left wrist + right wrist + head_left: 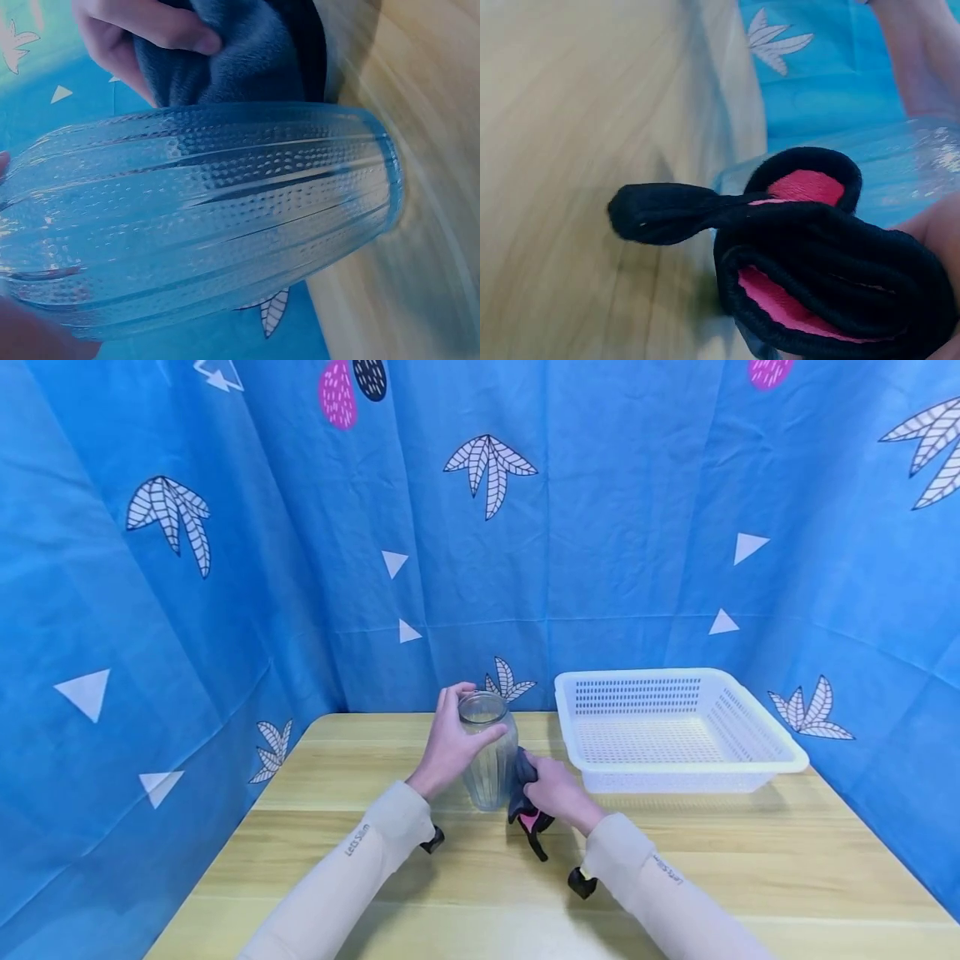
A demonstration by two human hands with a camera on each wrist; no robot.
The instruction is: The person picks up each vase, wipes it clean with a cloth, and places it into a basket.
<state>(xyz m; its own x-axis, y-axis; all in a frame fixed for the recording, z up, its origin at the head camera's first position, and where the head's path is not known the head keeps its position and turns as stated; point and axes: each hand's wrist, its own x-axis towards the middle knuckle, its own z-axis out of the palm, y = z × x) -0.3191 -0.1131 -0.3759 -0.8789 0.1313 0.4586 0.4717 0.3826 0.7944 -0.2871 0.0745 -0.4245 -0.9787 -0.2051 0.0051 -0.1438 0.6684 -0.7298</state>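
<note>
Left hand (453, 741) gripped 1 glass jar (489, 781); right hand (558, 789) clutched dark cloth (247, 56) against its side. Judged risk: uneven sideways pressure could tip it.

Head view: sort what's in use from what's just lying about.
In use:
- glass jar, held by the left hand
- dark cloth, gripped by the right hand

Apparently just there:
- white basket, untouched
- blue curtain, behind
</note>
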